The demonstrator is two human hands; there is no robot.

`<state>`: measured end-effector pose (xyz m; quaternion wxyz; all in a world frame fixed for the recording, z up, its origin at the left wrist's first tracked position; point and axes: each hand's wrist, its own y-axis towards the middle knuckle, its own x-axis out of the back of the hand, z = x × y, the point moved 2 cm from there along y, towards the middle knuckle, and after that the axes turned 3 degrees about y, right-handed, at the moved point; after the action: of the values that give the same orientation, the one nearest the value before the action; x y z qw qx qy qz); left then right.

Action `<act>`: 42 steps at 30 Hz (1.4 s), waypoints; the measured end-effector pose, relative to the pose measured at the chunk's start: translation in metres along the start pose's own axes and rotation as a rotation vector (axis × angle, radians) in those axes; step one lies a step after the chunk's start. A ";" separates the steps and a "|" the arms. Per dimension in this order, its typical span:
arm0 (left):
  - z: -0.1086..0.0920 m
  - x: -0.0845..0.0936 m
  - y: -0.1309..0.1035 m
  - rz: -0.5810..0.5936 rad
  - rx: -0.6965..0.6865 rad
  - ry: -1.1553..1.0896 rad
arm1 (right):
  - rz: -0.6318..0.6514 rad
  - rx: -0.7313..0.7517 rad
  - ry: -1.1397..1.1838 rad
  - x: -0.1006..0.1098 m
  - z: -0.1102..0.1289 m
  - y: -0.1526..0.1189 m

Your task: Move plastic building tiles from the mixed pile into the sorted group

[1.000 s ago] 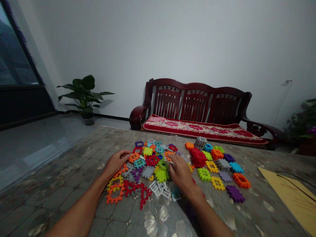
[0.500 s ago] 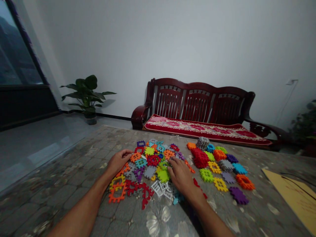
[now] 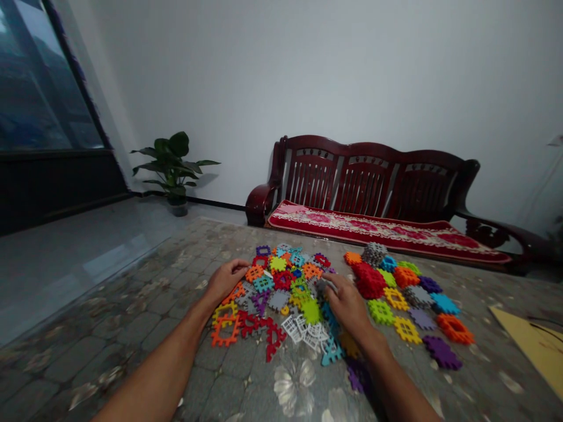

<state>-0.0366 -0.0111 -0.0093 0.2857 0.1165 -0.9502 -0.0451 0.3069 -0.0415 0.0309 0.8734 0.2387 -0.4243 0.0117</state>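
Observation:
Loose interlocking plastic building pieces (image 3: 281, 280) with notched edges lie in a mixed-colour heap on the table. My left hand (image 3: 226, 282) rests at the heap's left edge, fingers loosely bent and apart, close to an orange window-like piece (image 3: 254, 274). At the right side of the heap, my right hand (image 3: 347, 302) has its thumb and index finger around a grey notched piece (image 3: 322, 287), partly hidden by the fingers. A lime green piece (image 3: 311, 312) and white lattice pieces (image 3: 303, 331) lie just left of that hand. Its forearm covers some pieces.
Sorted stacks stand to the right, among them red pieces (image 3: 368, 281), grey pieces (image 3: 375, 254) and purple pieces (image 3: 442, 352). A yellow sheet (image 3: 528, 340) lies at the table's right. Behind the patterned table (image 3: 145, 316) are a wooden bench (image 3: 356, 181) and a potted plant (image 3: 176, 167).
The view has turned slightly left. My right hand has shifted a little to the right across the heap, its fingers now bent around a grey piece. My left hand stays beside the heap.

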 end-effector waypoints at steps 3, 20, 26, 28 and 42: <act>-0.001 0.001 -0.001 0.002 -0.008 0.015 | 0.016 0.001 -0.066 0.003 -0.003 0.000; -0.021 -0.001 -0.010 0.192 -0.112 -0.023 | 0.107 -0.026 -0.070 -0.016 -0.007 -0.009; -0.015 -0.004 -0.007 0.151 -0.143 0.039 | 0.019 -0.045 0.063 -0.015 -0.009 -0.007; -0.012 -0.005 -0.005 0.130 -0.124 0.053 | -0.017 -0.056 0.091 -0.015 -0.010 -0.006; -0.014 -0.002 -0.003 0.077 -0.049 0.150 | -0.234 -0.135 0.169 -0.010 -0.031 -0.004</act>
<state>-0.0271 -0.0134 0.0006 0.3603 0.0760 -0.9285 -0.0484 0.3240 -0.0300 0.0058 0.9155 0.2252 -0.3184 -0.0985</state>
